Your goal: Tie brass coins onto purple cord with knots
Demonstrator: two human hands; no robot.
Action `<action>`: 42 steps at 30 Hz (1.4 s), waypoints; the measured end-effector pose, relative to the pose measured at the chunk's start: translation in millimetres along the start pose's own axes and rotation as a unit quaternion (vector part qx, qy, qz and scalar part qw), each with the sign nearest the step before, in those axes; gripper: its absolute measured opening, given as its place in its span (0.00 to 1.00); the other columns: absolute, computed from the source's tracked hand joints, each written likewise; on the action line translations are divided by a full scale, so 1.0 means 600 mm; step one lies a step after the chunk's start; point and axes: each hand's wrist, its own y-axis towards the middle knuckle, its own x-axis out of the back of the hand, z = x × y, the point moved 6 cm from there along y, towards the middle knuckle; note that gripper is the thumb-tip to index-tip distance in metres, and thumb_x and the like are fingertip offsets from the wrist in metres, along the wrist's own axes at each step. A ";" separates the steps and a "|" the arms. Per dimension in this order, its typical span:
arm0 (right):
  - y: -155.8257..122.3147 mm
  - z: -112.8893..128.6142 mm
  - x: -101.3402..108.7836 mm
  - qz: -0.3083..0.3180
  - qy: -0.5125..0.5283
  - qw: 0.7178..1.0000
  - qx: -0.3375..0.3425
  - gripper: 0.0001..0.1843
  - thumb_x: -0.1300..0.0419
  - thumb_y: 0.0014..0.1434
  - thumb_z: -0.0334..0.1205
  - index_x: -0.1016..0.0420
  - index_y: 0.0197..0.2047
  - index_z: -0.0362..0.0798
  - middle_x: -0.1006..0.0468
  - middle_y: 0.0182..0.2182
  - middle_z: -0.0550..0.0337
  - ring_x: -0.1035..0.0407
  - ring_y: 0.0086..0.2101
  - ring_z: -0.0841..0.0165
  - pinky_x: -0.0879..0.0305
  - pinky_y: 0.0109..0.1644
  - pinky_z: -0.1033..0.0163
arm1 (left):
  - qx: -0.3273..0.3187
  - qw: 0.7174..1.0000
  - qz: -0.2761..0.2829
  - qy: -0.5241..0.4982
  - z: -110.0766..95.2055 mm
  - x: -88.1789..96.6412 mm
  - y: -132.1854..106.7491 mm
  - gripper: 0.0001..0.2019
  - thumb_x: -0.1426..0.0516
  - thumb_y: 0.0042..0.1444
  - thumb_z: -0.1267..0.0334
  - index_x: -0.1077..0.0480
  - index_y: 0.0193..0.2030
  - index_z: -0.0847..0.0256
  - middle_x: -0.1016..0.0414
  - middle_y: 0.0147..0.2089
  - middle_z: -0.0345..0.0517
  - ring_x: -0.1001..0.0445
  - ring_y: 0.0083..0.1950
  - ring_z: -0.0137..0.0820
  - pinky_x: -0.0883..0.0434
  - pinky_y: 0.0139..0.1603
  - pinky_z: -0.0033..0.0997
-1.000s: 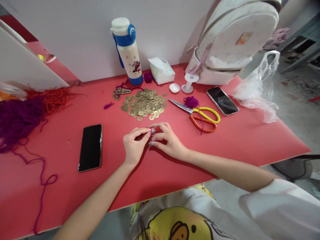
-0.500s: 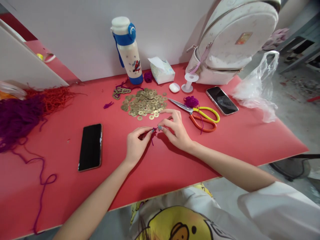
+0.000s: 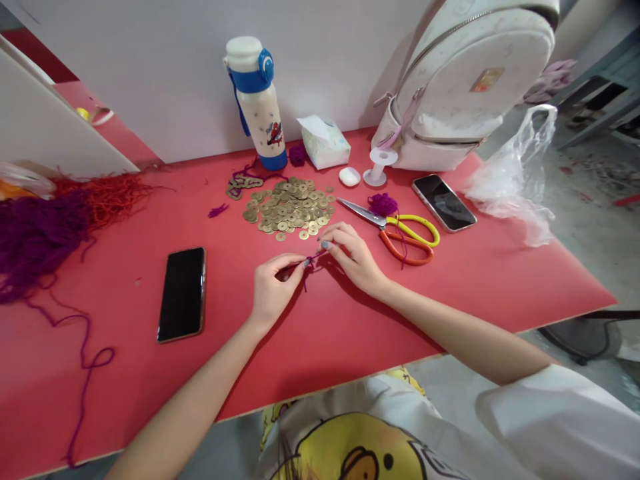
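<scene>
Between my two hands a short length of purple yarn point(image 3: 312, 259) is stretched, with a small loop or knot near the left fingertips and a loose tail hanging down. My left hand point(image 3: 274, 283) pinches it between thumb and forefinger, close above the table. To its right, my right hand point(image 3: 356, 261) pinches the other end of the yarn, its fingers bent together. Just beyond the hands lies a pile of brass coins with holes point(image 3: 293, 205). Scissors point(image 3: 395, 230) with yellow and orange handles lie right of the coins, a purple yarn ball point(image 3: 383, 204) against them.
A dark phone point(image 3: 183, 295) lies left on the red table point(image 3: 240, 393). Purple yarn point(image 3: 45, 233) and red shreds point(image 3: 113, 197) heap at far left. Behind the coins stand a bottle point(image 3: 257, 107), tissue pack point(image 3: 327, 143), spool point(image 3: 379, 167) and backpack point(image 3: 465, 87). Another phone point(image 3: 444, 203) lies right.
My right hand has moved slightly right, away from the left, and its fingers have closed together. More yarn now shows taut between the hands. My left hand stays in place.
</scene>
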 end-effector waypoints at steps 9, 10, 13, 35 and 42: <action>0.000 0.007 -0.001 0.013 0.003 1.000 0.018 0.03 0.35 0.59 0.35 0.19 0.35 0.53 0.26 0.41 0.56 0.32 0.47 0.61 0.35 0.55 0.51 | -0.022 1.000 0.006 -0.021 -0.005 -0.001 0.000 0.06 0.40 0.56 0.65 0.21 0.33 0.61 0.17 0.34 0.46 0.21 0.34 0.32 0.25 0.36 0.27; 0.000 0.008 -0.001 0.011 0.006 1.000 0.018 0.03 0.34 0.59 0.35 0.19 0.34 0.53 0.26 0.41 0.57 0.32 0.47 0.61 0.35 0.54 0.52 | -0.025 0.999 0.008 -0.020 -0.006 -0.002 0.000 0.05 0.40 0.56 0.65 0.21 0.33 0.61 0.17 0.34 0.46 0.21 0.35 0.32 0.25 0.36 0.27; -0.001 0.010 0.000 0.009 0.011 1.000 0.019 0.03 0.33 0.58 0.35 0.19 0.34 0.52 0.26 0.41 0.56 0.32 0.46 0.62 0.34 0.54 0.52 | -0.030 0.999 0.013 -0.017 -0.007 -0.002 -0.001 0.05 0.39 0.56 0.65 0.21 0.33 0.60 0.17 0.34 0.45 0.21 0.35 0.32 0.25 0.36 0.27; -0.001 0.010 0.001 0.006 0.012 0.999 0.030 0.05 0.31 0.56 0.41 0.20 0.33 0.51 0.26 0.41 0.56 0.32 0.46 0.61 0.34 0.54 0.51 | -0.033 0.999 0.021 -0.021 -0.013 -0.002 0.000 0.05 0.40 0.56 0.65 0.21 0.32 0.59 0.17 0.34 0.45 0.21 0.36 0.32 0.24 0.40 0.29; -0.001 0.008 -0.002 0.027 0.008 1.000 0.009 0.07 0.31 0.56 0.44 0.20 0.31 0.51 0.27 0.41 0.55 0.32 0.47 0.60 0.36 0.55 0.49 | -0.039 0.999 0.026 -0.011 -0.009 -0.001 0.000 0.05 0.39 0.56 0.65 0.20 0.32 0.58 0.17 0.34 0.45 0.21 0.36 0.33 0.24 0.41 0.31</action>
